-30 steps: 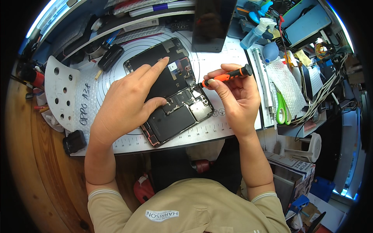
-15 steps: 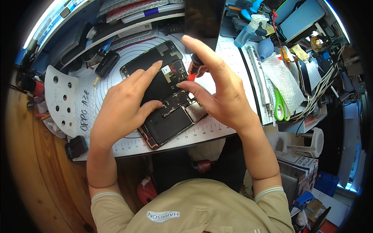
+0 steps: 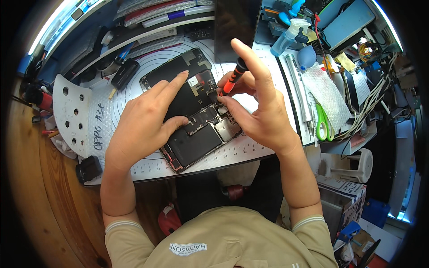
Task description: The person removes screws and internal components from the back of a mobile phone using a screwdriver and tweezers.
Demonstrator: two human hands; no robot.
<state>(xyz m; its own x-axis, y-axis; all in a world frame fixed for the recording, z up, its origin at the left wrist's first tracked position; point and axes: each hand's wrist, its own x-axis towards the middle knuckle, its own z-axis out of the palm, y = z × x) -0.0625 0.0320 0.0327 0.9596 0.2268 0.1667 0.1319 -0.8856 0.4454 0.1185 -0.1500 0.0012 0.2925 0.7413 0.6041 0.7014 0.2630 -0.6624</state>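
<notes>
My right hand (image 3: 261, 116) fingers pinch the orange-black screwdriver (image 3: 233, 77), tip probably on a screw, hard to see. Left hand (image 3: 143, 123) fingers spread, pressing the opened phone (image 3: 192, 116), flat on the white mat (image 3: 250, 149) on the desk.

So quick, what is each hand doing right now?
Left hand: open, holding nothing, fingers pressing flat on the opened phone.
Right hand: closed on the orange-and-black screwdriver, tip down at the phone.
</notes>
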